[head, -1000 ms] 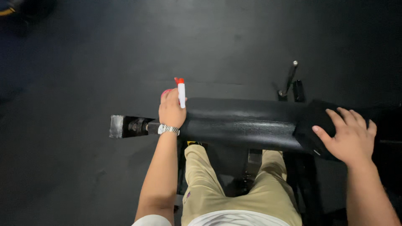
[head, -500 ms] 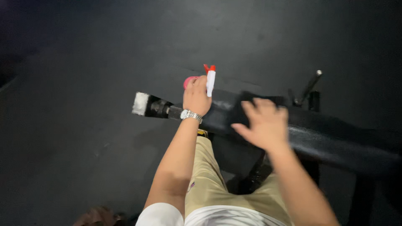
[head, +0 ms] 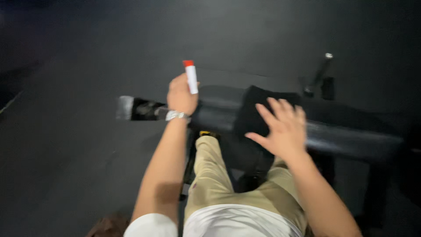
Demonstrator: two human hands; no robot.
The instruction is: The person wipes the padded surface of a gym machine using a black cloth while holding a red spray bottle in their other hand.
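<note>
Far left, a silver end cap (head: 125,108) sticks out from the black padded bar (head: 351,138) that runs across the frame. Next along, the left hand (head: 181,95) is clenched around a small white tube with a red cap (head: 190,77), held upright above the bar's left end; a metal watch (head: 176,115) sits on that wrist. Khaki trousers (head: 212,175) show below the bar (person straddling it). Right of centre, the right hand (head: 283,127) is spread flat, fingers released, over a black cloth (head: 254,109) draped on the bar; contact unclear, blurred. Far right, a dark lever (head: 319,74) stands tilted behind.
</note>
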